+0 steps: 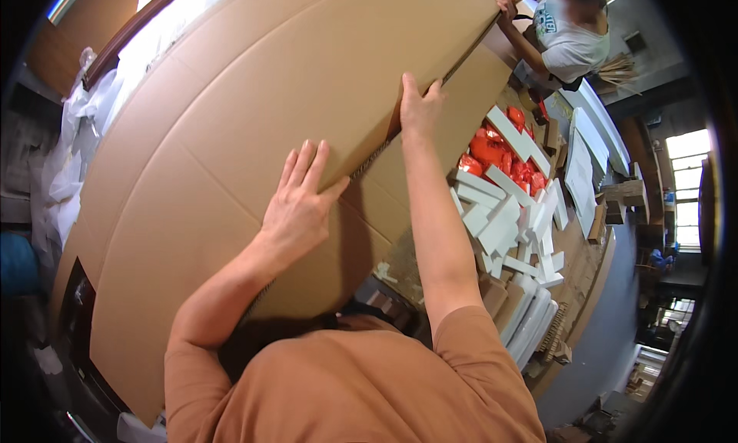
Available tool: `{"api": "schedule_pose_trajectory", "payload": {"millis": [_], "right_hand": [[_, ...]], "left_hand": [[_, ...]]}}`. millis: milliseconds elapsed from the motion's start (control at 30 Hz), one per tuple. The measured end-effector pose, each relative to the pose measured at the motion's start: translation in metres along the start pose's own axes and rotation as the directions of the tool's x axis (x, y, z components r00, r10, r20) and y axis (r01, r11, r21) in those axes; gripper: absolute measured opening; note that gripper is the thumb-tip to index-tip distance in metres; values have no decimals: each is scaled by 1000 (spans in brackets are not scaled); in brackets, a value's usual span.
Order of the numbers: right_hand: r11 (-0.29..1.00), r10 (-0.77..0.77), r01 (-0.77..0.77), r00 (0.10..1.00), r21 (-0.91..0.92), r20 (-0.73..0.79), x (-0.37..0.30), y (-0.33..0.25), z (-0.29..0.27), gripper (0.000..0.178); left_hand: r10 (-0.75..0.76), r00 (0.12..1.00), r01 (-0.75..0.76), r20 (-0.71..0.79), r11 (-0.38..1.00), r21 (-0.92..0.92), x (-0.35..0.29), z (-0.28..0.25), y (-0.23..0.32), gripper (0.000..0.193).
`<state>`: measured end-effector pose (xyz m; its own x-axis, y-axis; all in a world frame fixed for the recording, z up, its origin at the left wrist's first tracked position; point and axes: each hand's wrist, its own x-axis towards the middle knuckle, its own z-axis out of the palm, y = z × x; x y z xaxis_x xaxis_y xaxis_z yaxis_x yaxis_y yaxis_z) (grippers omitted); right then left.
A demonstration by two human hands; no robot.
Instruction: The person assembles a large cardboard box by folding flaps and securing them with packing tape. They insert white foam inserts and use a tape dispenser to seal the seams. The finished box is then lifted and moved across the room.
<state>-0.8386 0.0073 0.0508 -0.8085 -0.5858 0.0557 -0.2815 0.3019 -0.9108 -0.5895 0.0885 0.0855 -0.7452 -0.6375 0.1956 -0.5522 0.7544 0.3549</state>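
Note:
A large brown cardboard sheet [254, 97] spreads before me, with crease lines across it. Its corrugated edge runs diagonally over another cardboard layer [377, 204]. My left hand [296, 208] lies on the upper sheet, fingers stretched out and thumb pointing toward the edge. Farther along that edge, my right hand [420, 112] grips the sheet; part of its fingers is hidden. At the far right end, another person [573, 39] in a white shirt has a hand [507, 11] on the same edge.
Right of the cardboard, white strips and blocks [503, 228] lie piled beside red wrapped bundles [492, 151] on a wooden surface [588, 278]. White wrapped pieces [530, 320] sit nearer me. Clear plastic wrap [73, 158] hangs at the left. Wooden blocks [624, 197] stand farther right.

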Motion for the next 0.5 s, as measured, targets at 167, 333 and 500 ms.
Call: {"api": "schedule_pose_trajectory", "payload": {"millis": [167, 333, 500], "right_hand": [[985, -28, 29, 1000, 168, -12, -3, 6, 7, 85], [994, -11, 14, 999, 110, -33, -4, -2, -1, 84], [990, -20, 19, 1000, 142, 4, -11, -7, 12, 86]], "left_hand": [[13, 1000, -13, 1, 1000, -1, -2, -1, 3, 42], [-232, 953, 301, 193, 758, -578, 28, -43, -60, 42], [-731, 616, 747, -292, 660, -77, -1, -48, -264, 69]]}}
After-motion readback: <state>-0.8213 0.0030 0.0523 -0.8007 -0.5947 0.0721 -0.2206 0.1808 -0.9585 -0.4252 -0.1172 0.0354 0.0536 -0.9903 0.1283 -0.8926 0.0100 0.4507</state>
